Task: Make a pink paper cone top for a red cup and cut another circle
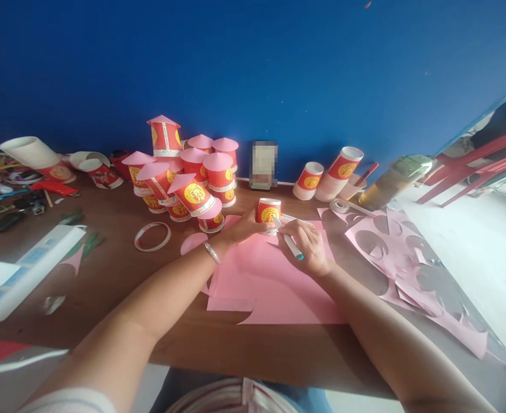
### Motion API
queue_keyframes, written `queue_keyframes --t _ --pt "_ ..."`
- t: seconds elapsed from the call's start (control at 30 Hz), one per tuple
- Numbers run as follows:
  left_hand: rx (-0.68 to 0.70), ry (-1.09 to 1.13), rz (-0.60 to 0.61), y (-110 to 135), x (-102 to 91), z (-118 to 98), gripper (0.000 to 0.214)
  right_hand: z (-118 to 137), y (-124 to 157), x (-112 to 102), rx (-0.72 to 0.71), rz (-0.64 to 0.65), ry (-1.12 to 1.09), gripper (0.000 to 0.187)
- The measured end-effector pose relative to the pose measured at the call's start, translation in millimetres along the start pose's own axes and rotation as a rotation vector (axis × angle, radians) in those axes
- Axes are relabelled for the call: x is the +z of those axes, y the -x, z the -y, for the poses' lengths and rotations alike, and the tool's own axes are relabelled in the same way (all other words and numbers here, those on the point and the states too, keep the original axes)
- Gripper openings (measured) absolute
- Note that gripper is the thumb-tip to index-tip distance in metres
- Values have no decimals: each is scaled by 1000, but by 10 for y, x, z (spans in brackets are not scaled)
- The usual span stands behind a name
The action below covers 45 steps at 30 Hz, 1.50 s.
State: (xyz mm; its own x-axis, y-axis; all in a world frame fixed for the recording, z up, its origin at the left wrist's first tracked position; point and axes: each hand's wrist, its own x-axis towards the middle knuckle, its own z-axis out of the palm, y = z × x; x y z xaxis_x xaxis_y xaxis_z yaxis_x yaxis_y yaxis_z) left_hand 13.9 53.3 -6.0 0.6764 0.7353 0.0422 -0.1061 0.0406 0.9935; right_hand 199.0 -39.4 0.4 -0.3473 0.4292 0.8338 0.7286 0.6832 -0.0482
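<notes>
Left hand grasps red cup on pink sheet's far part; right hand grips white pen, near right; probably tracing. Next calls for steady cup.

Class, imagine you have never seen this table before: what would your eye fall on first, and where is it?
Probably the cluster of red paper cups with pink paper cone tops, left of centre before the blue wall. Next, at centre, the left hand touches another red paper cup while the right hand holds a white, teal-ended pen. Pink paper with round cut-outs lies at right.
</notes>
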Motion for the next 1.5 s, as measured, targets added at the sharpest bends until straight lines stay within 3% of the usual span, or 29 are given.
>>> queue_keyframes --t 0.27,0.4,0.63,1.5 --pt "59 -37 23 -16 -3 4 45 18 -24 5 -5 19 11 18" --pt "24 -44 32 -5 9 -16 46 4 -23 8 -13 22 5 19" --pt "5 -16 -6 -2 0 0 61 -18 3 -7 20 49 4 19" --pt "85 -78 36 -25 -25 48 46 24 -26 -3 2 20 6 18"
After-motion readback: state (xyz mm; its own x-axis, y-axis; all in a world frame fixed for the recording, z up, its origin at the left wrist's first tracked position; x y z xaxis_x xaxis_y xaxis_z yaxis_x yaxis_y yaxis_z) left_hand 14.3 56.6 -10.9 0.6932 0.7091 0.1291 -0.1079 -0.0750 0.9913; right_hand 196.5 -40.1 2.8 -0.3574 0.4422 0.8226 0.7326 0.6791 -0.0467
